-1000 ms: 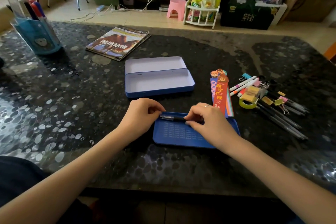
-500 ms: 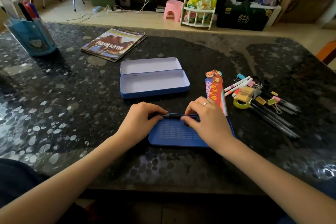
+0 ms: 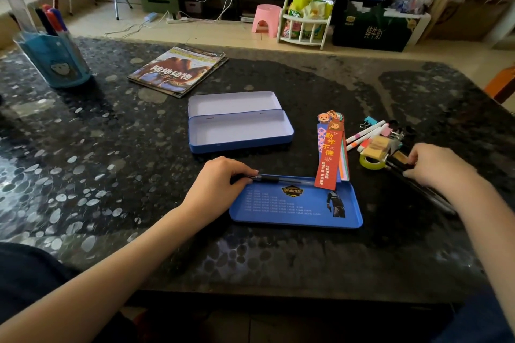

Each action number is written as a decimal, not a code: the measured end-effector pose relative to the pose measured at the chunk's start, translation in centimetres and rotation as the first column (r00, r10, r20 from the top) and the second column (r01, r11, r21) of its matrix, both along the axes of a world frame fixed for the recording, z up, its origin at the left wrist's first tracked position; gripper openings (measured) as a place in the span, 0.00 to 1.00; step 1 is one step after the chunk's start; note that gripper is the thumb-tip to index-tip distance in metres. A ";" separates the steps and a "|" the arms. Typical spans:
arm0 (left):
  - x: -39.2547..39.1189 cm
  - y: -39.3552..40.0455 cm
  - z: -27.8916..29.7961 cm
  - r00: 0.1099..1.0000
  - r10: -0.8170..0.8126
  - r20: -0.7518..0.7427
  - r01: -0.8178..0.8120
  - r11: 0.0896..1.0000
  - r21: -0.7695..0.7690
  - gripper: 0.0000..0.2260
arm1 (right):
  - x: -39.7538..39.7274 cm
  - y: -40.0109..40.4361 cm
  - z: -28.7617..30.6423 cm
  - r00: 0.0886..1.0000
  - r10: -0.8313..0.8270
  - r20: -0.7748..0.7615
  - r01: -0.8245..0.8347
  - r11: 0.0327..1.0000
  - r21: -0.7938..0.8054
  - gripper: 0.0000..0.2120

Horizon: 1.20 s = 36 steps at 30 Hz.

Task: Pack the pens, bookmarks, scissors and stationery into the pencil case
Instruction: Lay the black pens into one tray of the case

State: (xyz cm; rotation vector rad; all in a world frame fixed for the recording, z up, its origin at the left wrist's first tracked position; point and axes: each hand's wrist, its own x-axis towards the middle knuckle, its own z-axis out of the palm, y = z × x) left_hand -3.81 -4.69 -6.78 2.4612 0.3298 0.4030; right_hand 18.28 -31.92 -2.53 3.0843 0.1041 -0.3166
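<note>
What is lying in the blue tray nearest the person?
One dark pen lies along the far wall of the blue tray; the left hand grips its end, hiding that tip. The bookmarks overlap the tray's far right corner, covering whatever is beneath.

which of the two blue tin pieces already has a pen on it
The near printed tray: a black pen lies along its far edge, left hand on it. The far hinged tin is empty.
</note>
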 end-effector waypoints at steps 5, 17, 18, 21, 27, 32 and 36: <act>-0.1 0.0 -0.1 1.000 0.003 -0.011 -0.003 1.000 0.020 0.10 | 0.1 0.9 -1.7 0.996 0.063 0.065 -0.058 0.996 -0.069 0.14; -0.2 -0.1 -0.3 1.000 -0.006 0.004 0.006 0.998 0.055 0.10 | 0.2 0.8 -0.5 0.998 -0.026 0.061 0.016 0.987 0.157 0.08; -0.1 0.0 -0.3 1.000 -0.006 0.004 0.006 0.998 0.055 0.10 | 0.1 0.9 -0.3 0.996 -0.027 0.085 0.012 0.985 0.170 0.07; -0.1 0.1 -0.4 1.000 0.002 0.014 -0.002 0.999 0.046 0.09 | -0.6 1.2 0.1 0.991 -0.032 0.126 0.013 0.989 0.147 0.08; 0.0 0.3 -0.5 0.999 -0.003 0.042 0.002 1.000 0.023 0.10 | -2.2 1.8 1.5 0.984 -0.008 0.178 -0.008 0.996 0.089 0.10; 0.2 0.5 -0.7 0.999 -0.037 0.026 0.036 0.999 0.033 0.09 | -4.2 2.4 3.4 0.969 0.033 0.245 -0.028 0.999 -0.025 0.11; 0.2 0.5 -0.8 0.999 -0.035 0.022 0.035 0.999 0.042 0.09 | -6.5 3.6 4.0 0.952 0.131 0.276 -0.137 0.991 0.004 0.11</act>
